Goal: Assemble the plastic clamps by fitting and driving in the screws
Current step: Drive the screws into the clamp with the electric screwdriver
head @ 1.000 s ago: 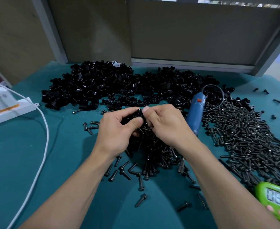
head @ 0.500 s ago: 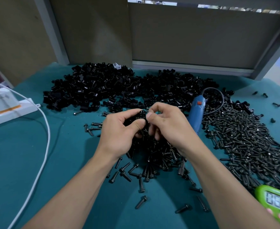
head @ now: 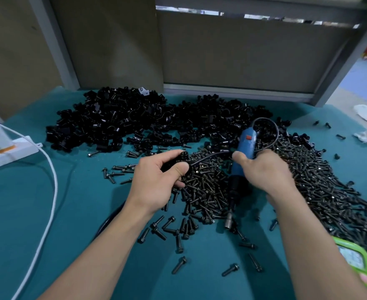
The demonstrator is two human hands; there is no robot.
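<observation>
My left hand [head: 156,180] grips a black plastic clamp [head: 179,161] with a screw head showing on top, held over the screw pile. My right hand [head: 264,169] is closed around the blue electric screwdriver [head: 244,152], whose black nose and metal bit [head: 229,221] point down toward me, just above the table. Its black cable [head: 271,135] loops behind and across toward the clamp. A large heap of black clamps [head: 135,120] lies at the back. Black screws [head: 321,182] spread in a pile at the centre and right.
Green table mat [head: 26,213] with loose screws [head: 178,265] near me. A white power strip [head: 7,150] and white cable [head: 50,191] lie at the left. A green timer [head: 355,263] sits at the right front edge. Grey partition panels stand behind.
My right hand left the clamp, moved right and took hold of the blue screwdriver, lifting it off the pile. My left hand kept the clamp and stayed in place.
</observation>
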